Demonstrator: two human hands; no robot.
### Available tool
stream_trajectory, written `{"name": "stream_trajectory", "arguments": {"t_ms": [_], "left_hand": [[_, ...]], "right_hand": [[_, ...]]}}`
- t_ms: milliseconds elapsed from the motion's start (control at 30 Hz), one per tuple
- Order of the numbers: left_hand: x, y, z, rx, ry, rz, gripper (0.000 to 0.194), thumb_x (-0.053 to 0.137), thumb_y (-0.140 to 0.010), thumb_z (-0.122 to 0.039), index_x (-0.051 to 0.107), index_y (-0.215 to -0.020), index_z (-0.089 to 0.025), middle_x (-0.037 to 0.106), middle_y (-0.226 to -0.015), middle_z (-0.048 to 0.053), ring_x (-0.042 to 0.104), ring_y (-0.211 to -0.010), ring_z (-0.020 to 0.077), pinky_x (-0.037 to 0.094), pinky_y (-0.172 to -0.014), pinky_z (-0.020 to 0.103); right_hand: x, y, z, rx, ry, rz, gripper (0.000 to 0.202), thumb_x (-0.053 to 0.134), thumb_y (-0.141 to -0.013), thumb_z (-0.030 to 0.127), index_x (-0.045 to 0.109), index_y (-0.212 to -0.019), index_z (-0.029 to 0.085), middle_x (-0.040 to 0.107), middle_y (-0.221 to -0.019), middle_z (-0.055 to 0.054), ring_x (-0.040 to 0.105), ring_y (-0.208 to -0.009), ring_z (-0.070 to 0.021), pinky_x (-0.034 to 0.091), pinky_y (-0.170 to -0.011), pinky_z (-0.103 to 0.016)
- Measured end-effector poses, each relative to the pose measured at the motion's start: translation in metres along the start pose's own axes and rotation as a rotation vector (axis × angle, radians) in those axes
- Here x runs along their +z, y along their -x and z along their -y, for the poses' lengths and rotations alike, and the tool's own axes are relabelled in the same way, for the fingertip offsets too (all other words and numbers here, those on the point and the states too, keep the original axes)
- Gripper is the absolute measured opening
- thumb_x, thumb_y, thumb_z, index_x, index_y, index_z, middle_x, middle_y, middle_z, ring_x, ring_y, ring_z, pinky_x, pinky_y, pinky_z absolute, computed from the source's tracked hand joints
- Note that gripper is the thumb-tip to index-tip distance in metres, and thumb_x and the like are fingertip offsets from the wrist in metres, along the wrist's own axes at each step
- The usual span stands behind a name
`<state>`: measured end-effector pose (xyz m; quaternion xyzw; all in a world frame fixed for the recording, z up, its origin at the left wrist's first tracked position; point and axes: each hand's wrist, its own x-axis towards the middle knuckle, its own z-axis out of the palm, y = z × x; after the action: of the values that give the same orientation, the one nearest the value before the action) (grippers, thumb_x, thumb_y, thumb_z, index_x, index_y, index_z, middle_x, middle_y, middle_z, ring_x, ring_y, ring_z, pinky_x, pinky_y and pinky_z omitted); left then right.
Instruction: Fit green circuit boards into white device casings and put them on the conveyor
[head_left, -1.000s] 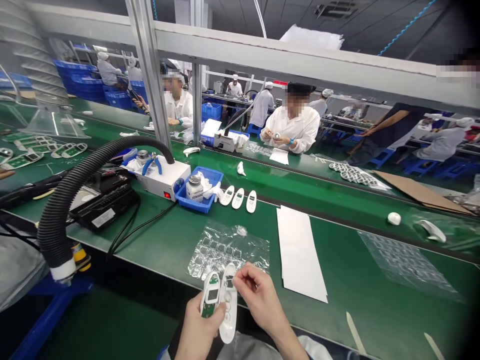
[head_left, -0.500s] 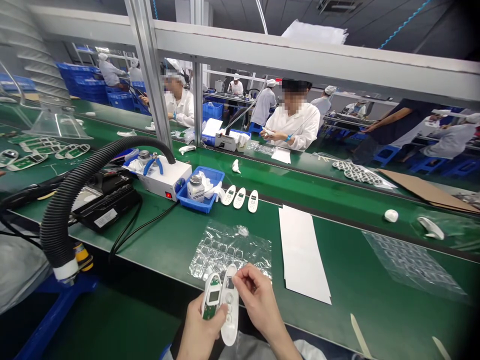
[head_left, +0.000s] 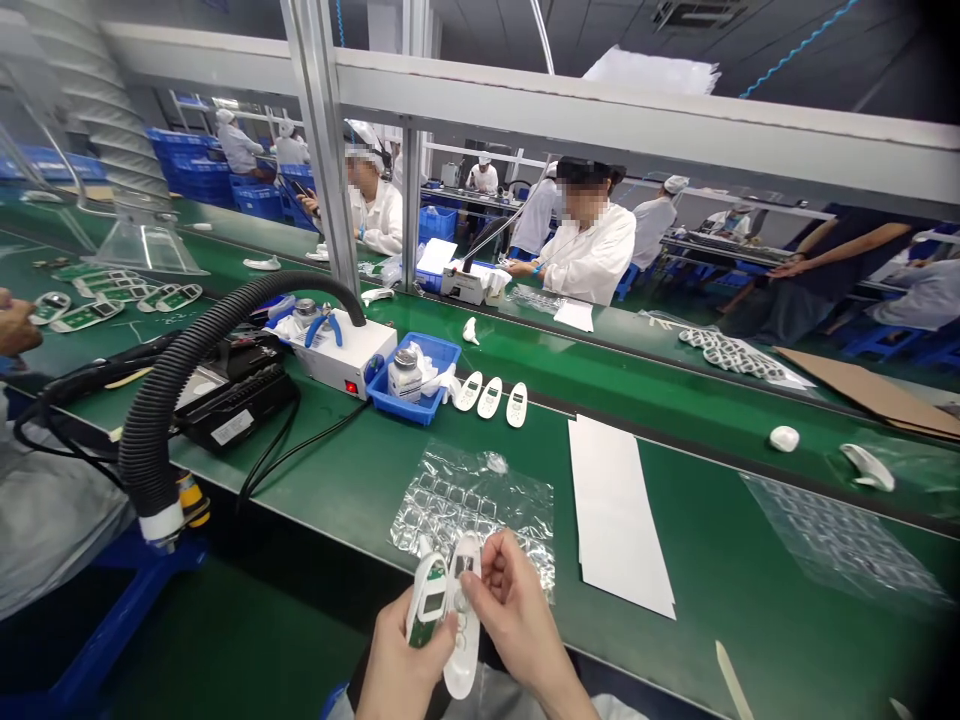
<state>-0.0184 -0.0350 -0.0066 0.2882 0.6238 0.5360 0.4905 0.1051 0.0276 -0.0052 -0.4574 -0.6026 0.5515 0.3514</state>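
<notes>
Two halves of a white oval device are held side by side over the table's front edge. My left hand (head_left: pixel 409 645) grips both: the half with a green circuit board and small screen (head_left: pixel 433 600) and the white shell (head_left: pixel 463 640), its thumb between them. At the shell's upper end, by its window, my right hand (head_left: pixel 517 610) has its thumb on the shell and its fingers curled; whether it pinches anything small is hidden. Just behind lies a clear plastic sheet of square pieces (head_left: pixel 480 490). Three finished-looking white devices (head_left: pixel 490 398) stand in a row farther back.
A blue tray (head_left: pixel 414 378) holds a bottle and tissue. Left of it are a white box (head_left: pixel 349 350) and a black hose (head_left: pixel 150 420). White paper (head_left: pixel 619 510) lies right of the plastic sheet. Other people sit across the line; a person's hand shows at far left.
The view has shifted, so most things appear farther right. My right thumb has moved down onto the shell's window area. At far left, another person's hand has come into view.
</notes>
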Motion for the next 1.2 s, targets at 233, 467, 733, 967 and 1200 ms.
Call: {"name": "stream_trajectory", "arguments": {"t_ms": [233, 467, 733, 967, 1200], "left_hand": [[-0.042, 0.005, 0.009, -0.006, 0.037, -0.186, 0.030, 0.075, -0.065, -0.039, 0.057, -0.059, -0.016, 0.041, -0.043, -0.006, 0.034, -0.040, 0.0076, 0.028, -0.037, 0.020], [-0.150, -0.009, 0.038, -0.078, 0.518, -0.528, 0.050, 0.062, -0.073, -0.064, 0.060, -0.078, -0.014, 0.049, -0.046, -0.005, 0.037, -0.035, 0.0058, 0.022, -0.033, 0.015], [-0.233, -0.039, 0.044, -0.006, 0.688, -0.842, 0.044, 0.050, -0.082, -0.057, 0.056, -0.069, -0.015, 0.055, -0.046, -0.001, 0.048, -0.036, 0.0103, 0.033, -0.034, 0.018], [-0.203, -0.054, 0.037, -0.001, 0.665, -0.747, 0.048, 0.054, -0.078, -0.062, 0.056, -0.064, -0.017, 0.050, -0.039, -0.004, 0.044, -0.032, 0.0095, 0.028, -0.031, 0.018], [-0.231, -0.046, 0.040, 0.013, 0.644, -0.874, 0.049, 0.051, -0.078, -0.065, 0.057, -0.069, -0.017, 0.052, -0.041, -0.005, 0.045, -0.033, 0.0097, 0.030, -0.031, 0.018]], "right_hand": [[0.068, 0.007, -0.004, 0.034, -0.254, 0.098, 0.026, 0.060, -0.085, 0.045, 0.053, -0.089, 0.021, 0.055, -0.073, 0.000, 0.053, -0.066, -0.0156, 0.044, -0.061, -0.026], [0.201, -0.030, -0.018, 0.357, -0.415, 0.493, 0.060, 0.065, -0.065, 0.072, 0.054, -0.084, 0.016, 0.058, -0.059, 0.002, 0.048, -0.036, -0.0083, 0.031, -0.029, -0.017], [0.314, -0.057, -0.008, 0.518, -0.485, 0.624, 0.057, 0.049, -0.079, 0.071, 0.053, -0.066, 0.015, 0.054, -0.043, 0.000, 0.041, -0.027, -0.0066, 0.016, -0.023, -0.015], [0.284, -0.060, -0.016, 0.501, -0.527, 0.501, 0.048, 0.055, -0.078, 0.063, 0.049, -0.062, 0.018, 0.053, -0.041, 0.002, 0.040, -0.025, -0.0061, 0.013, -0.023, -0.014], [0.315, -0.053, -0.008, 0.487, -0.560, 0.565, 0.048, 0.058, -0.077, 0.061, 0.052, -0.059, 0.017, 0.054, -0.040, 0.001, 0.042, -0.025, -0.0075, 0.017, -0.023, -0.016]]}}
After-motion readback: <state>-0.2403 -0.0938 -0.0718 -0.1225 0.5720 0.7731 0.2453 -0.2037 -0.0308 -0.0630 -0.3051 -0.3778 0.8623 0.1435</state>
